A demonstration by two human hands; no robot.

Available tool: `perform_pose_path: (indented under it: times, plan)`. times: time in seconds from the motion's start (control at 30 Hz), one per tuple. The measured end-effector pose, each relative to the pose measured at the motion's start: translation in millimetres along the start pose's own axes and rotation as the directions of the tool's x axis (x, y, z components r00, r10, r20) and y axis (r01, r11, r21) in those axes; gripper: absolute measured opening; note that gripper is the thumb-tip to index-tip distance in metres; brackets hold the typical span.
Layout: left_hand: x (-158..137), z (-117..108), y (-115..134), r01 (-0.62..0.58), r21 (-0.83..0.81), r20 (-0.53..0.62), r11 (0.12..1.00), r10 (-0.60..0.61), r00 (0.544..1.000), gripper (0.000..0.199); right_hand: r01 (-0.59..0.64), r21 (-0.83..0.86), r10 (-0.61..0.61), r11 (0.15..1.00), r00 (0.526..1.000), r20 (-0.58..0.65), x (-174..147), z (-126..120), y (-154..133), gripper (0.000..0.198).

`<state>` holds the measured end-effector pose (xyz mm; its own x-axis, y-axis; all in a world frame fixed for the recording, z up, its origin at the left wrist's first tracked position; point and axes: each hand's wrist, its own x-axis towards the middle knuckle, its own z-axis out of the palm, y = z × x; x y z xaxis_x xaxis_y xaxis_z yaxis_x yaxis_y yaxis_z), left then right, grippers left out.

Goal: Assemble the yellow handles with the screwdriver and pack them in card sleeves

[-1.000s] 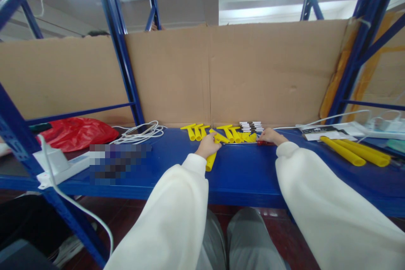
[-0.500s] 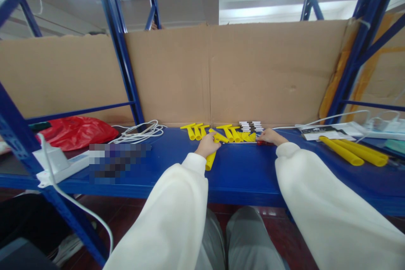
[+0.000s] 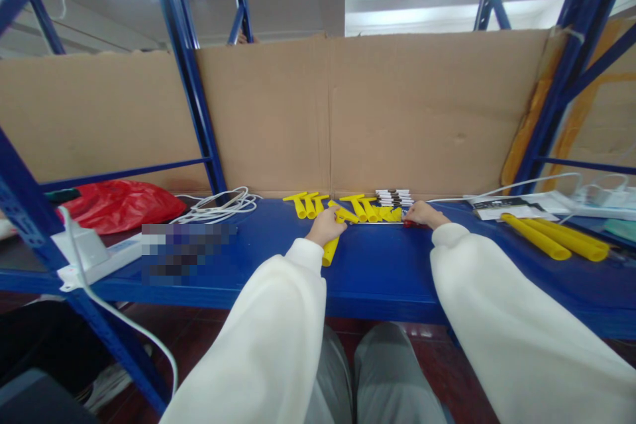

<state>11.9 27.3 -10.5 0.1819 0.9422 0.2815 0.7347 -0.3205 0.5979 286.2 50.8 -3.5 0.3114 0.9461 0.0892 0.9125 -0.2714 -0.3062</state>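
Observation:
My left hand (image 3: 324, 228) is closed around a yellow T-shaped plastic piece (image 3: 330, 253), its tube end pointing toward me. To the right, my right hand (image 3: 423, 212) grips the red handle of a screwdriver (image 3: 408, 222). Its thin metal shaft runs left toward the piece in my left hand; my fingers hide whether the tip touches. Several like yellow T-shaped pieces (image 3: 368, 209) lie behind my hands, more of them (image 3: 301, 207) a little left. Small yellow parts (image 3: 388, 214) sit between the hands, in front of a stack of white-and-black items (image 3: 394, 197).
Long yellow tubes (image 3: 539, 237) rest at the right beside a printed sheet (image 3: 514, 207). On the left are a red bag (image 3: 124, 205), a coiled white cable (image 3: 223, 207) and a white power strip (image 3: 112, 257). A cardboard wall (image 3: 397, 112) closes the back of the blue shelf (image 3: 387, 271).
Both hands stay almost in the same place, still holding the yellow piece and the screwdriver. The view has shifted very slightly.

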Motion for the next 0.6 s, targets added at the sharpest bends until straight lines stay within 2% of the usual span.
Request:
perform_pose_path:
  times: [0.1,0.33,0.5,0.6]
  plan:
    - [-1,0,0,-0.001,-0.016,-0.004,1.000,0.001,1.000,0.061,0.008,-0.022,-0.008,1.000,1.000,0.001,4,3,2,0.014]
    - [-3,-1,3,-0.046,-0.064,-0.043,0.997,0.044,0.998,0.059,0.149,0.006,-0.148,0.989,0.986,-0.075,18,11,13,0.018]
    - [-1,0,1,-0.074,-0.085,-0.042,0.994,0.070,0.997,0.060,0.136,-0.015,-0.136,0.991,0.988,-0.068,21,10,13,0.018]
    - [0,3,-1,-0.093,-0.113,-0.045,0.989,0.088,0.995,0.060,0.197,0.003,-0.195,0.980,0.973,-0.125,23,11,15,0.018]
